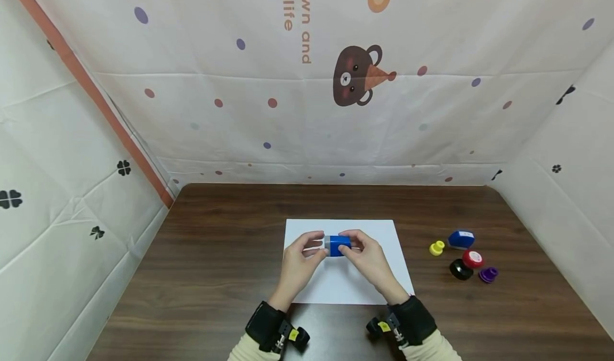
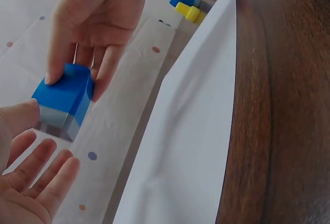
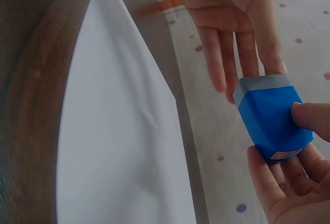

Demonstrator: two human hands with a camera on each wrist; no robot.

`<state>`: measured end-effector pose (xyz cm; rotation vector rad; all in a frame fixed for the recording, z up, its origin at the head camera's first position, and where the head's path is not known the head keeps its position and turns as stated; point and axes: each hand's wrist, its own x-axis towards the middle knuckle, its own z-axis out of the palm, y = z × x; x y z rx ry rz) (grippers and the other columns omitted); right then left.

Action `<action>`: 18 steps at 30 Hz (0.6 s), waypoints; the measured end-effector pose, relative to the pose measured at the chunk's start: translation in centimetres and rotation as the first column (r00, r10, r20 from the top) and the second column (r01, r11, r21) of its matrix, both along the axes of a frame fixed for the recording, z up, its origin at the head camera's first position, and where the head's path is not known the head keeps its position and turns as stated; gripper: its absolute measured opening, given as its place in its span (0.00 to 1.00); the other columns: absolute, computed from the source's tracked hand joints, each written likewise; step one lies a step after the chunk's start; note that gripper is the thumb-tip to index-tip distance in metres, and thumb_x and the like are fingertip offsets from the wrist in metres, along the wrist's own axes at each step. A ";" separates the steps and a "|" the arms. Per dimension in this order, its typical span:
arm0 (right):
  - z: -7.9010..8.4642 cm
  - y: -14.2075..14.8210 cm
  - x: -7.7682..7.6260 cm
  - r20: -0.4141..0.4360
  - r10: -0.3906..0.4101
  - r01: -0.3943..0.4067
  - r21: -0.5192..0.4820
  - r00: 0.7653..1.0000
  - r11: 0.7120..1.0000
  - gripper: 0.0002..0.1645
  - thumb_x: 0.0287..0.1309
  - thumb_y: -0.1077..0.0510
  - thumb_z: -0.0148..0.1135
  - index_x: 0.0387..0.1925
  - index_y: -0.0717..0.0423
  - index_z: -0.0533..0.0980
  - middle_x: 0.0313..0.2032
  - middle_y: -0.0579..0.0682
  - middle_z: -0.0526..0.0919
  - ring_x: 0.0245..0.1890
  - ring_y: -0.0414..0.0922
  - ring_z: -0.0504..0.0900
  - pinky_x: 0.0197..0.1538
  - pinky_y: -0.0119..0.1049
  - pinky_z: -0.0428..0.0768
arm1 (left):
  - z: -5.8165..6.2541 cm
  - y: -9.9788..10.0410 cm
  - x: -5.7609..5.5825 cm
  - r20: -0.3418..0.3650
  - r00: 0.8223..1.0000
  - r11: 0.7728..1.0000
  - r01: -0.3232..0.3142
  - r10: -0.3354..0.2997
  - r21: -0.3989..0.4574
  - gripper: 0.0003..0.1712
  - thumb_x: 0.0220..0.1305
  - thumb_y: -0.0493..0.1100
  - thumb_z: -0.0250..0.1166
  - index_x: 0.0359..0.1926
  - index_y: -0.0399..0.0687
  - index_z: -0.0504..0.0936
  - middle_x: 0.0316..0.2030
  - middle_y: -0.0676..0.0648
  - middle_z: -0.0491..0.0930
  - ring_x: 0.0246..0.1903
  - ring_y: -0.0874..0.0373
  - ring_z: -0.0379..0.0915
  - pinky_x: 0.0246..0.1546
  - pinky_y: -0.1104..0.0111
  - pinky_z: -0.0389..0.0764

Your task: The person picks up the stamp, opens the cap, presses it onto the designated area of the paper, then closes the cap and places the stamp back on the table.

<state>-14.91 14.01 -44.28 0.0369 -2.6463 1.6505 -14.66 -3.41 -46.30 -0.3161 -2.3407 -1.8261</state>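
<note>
A blue stamp with a grey and see-through end piece is held above a white sheet of paper. My right hand grips its blue body, thumb pressed on one face and fingers underneath, as the right wrist view shows. At the grey end, my left hand has its thumb on the edge of the stamp and the index finger behind it. The other left fingers spread loosely away from it. A small label marks the stamp's blue end.
Right of the paper on the wooden table stand a yellow stamp, another blue stamp, a red round piece beside a black one, and a purple stamp. Printed cloth surrounds the table.
</note>
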 end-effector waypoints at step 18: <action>-0.1 -0.7 0.3 -0.013 0.073 -0.073 -0.025 0.997 0.997 0.17 0.54 0.59 0.64 0.47 0.55 0.76 0.37 0.51 0.80 0.36 0.42 0.79 0.43 0.29 0.81 | 0.1 -0.4 0.3 0.036 0.999 0.999 -0.036 0.037 -0.025 0.17 0.54 0.39 0.67 0.47 0.52 0.79 0.42 0.50 0.81 0.38 0.61 0.79 0.40 0.73 0.81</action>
